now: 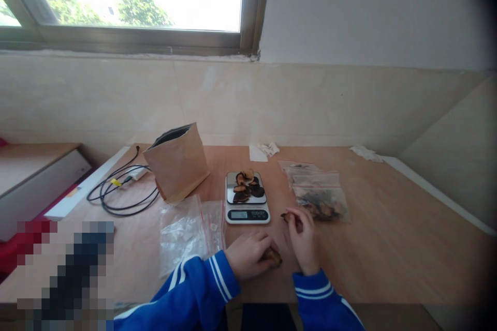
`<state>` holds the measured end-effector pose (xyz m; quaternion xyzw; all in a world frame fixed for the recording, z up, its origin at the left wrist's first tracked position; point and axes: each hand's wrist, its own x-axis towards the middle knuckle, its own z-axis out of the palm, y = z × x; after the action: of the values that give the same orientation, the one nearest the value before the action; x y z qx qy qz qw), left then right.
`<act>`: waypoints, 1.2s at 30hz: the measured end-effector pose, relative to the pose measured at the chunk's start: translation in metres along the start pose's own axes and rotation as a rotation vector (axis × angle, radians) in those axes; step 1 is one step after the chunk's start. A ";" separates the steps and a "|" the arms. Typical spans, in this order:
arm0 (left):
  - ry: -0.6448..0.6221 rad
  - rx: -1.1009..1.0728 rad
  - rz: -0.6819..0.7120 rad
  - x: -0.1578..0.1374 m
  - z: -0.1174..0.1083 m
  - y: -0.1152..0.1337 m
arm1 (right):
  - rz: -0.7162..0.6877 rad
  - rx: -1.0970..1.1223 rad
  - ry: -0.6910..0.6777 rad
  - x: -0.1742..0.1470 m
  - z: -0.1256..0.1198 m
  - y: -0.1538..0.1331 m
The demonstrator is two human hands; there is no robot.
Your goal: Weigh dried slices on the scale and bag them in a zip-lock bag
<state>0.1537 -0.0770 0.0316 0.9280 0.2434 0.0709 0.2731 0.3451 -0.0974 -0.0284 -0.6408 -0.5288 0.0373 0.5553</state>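
My left hand [250, 255] is closed around a dried mushroom [274, 256], just in front of the scale. Between the fingers of my right hand [303, 235] is another brown dried mushroom piece [286, 216], to the right of the scale's front corner. Several dried mushrooms [241, 195] lie heaped on the steel plate of a white digital kitchen scale [248, 216]; its display is too small to read. Beyond my right hand lie clear zip bags [318, 186], the nearer one with dark dried pieces inside.
Flat clear zip bags [182, 232] lie left of the scale. Behind them stands an open brown paper bag [180, 165], beside a coiled black cable [106, 201]. Crumpled tissue [268, 149] rests by the wall, and more tissue [365, 153] at the back right.
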 end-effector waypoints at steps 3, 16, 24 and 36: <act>0.076 -0.084 -0.037 -0.001 0.011 -0.004 | 0.079 0.103 -0.009 -0.002 0.003 0.000; 0.172 -0.159 -0.052 -0.002 0.025 -0.010 | 0.156 0.471 -0.147 0.027 0.023 -0.030; 0.188 -0.201 -0.055 -0.002 0.029 -0.015 | -0.070 0.209 -0.388 0.039 0.038 -0.049; 0.205 -0.213 -0.047 -0.003 0.029 -0.015 | -0.158 0.178 -0.334 0.036 0.030 -0.040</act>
<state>0.1529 -0.0807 -0.0008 0.8757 0.2828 0.1844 0.3451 0.3161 -0.0586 0.0097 -0.5308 -0.6567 0.1461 0.5155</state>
